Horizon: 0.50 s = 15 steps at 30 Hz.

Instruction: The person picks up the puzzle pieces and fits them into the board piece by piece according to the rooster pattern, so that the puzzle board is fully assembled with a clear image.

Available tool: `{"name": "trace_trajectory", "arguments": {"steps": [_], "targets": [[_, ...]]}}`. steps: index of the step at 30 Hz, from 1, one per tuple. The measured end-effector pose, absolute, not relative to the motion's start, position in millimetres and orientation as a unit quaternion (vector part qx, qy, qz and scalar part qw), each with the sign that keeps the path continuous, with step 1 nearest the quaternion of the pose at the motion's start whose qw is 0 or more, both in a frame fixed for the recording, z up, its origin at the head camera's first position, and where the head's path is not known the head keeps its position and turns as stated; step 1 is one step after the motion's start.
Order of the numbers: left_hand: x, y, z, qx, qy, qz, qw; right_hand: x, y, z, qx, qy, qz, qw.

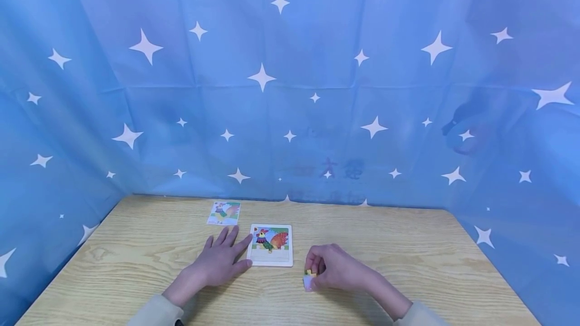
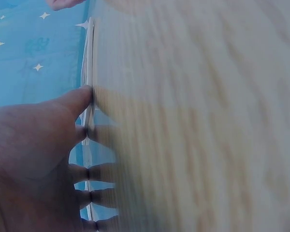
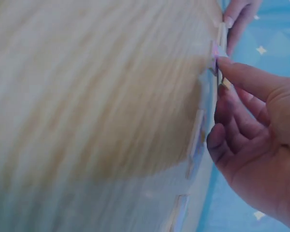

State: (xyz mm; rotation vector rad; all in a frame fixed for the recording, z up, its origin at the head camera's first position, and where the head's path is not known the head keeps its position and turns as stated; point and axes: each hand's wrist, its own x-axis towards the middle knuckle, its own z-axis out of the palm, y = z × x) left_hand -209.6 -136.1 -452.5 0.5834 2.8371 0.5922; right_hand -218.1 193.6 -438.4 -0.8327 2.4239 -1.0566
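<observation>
A square puzzle board (image 1: pixel 270 261) with a white rim lies on the wooden table; a colourful rooster picture fills its upper part, and a pale strip shows below. My left hand (image 1: pixel 220 263) rests with fingers spread at the board's left side, forefinger and thumb right at its edge. The thumb (image 2: pixel 79 99) reaches that thin edge in the left wrist view. Right of the board, my right hand (image 1: pixel 337 267) pinches a small puzzle piece (image 1: pixel 308 281), pale lilac with yellow and green at the top, tilted on edge. Fingers hide part of it.
A rooster picture card (image 1: pixel 224 213) lies behind my left hand. In the right wrist view, a thin flat piece (image 3: pixel 195 142) and another thin piece (image 3: pixel 179 212) lie on the table near my right hand. A blue star-patterned curtain (image 1: pixel 317 130) hangs behind the table.
</observation>
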Motion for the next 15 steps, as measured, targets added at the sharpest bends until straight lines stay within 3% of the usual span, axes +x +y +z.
{"name": "trace_trajectory", "arguments": {"steps": [15], "targets": [[-210, -135, -453, 0.194, 0.956, 0.198, 0.094, -242, 160, -428, -0.315, 0.842, -0.413, 0.147]]}}
